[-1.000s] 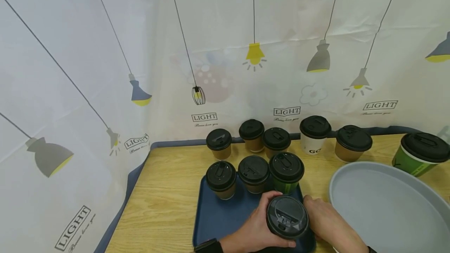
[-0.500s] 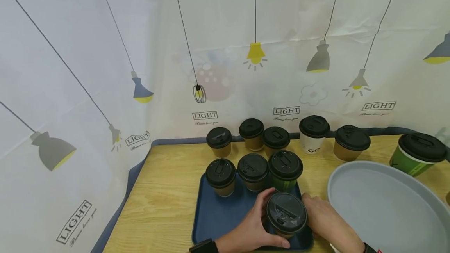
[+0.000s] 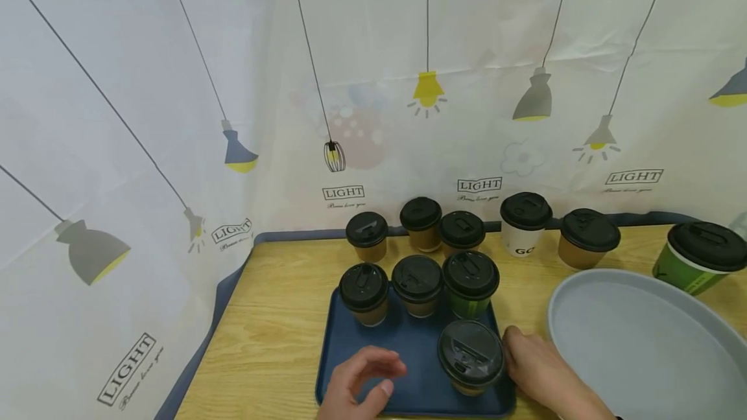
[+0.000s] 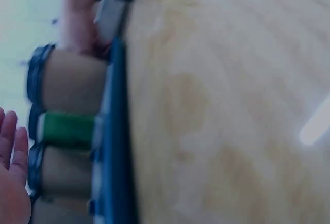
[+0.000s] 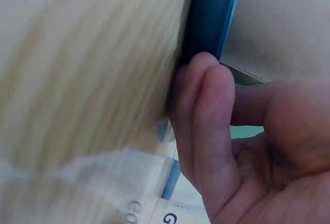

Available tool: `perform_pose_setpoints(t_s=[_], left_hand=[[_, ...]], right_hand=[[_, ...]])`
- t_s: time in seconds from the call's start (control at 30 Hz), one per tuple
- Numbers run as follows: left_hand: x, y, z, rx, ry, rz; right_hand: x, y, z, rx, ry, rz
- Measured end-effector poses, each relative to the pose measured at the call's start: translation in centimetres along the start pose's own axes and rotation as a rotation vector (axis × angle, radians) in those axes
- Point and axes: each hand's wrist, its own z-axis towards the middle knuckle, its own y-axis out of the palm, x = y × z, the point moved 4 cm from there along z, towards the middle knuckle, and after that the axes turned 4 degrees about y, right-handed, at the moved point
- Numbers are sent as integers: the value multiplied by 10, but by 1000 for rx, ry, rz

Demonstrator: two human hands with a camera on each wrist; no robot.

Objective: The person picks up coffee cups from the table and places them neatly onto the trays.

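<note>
A blue tray lies on the wooden table. Near its front right corner stands a brown paper cup with a black lid. Beside that cup, my right hand pinches the tray's right rim, fingers outside and thumb inside in the right wrist view. My left hand hovers over the front left of the tray, fingers loosely bent and holding nothing. Along the tray's back stand two brown cups and a green cup, all black-lidded.
Behind the tray stand several more lidded cups, among them a white cup and a brown cup. A round grey tray lies to the right, with a large green cup behind it. A printed curtain hangs behind the table.
My left hand has let go of the front brown cup and moved left. The cup stays at the tray's front right. My right hand remains at the tray's rim.
</note>
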Motion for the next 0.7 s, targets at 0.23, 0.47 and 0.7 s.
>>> perform_pose_setpoints(t_s=[0.23, 0.47, 0.7], left_hand=[[25, -44, 2, 241, 192, 58], [35, -70, 10, 378, 239, 74], [29, -79, 17, 436, 224, 57]], right_hand=[[-7, -8, 1, 102, -52, -94], [-12, -13, 4, 220, -47, 27], [-5, -13, 25, 150, 10, 77]])
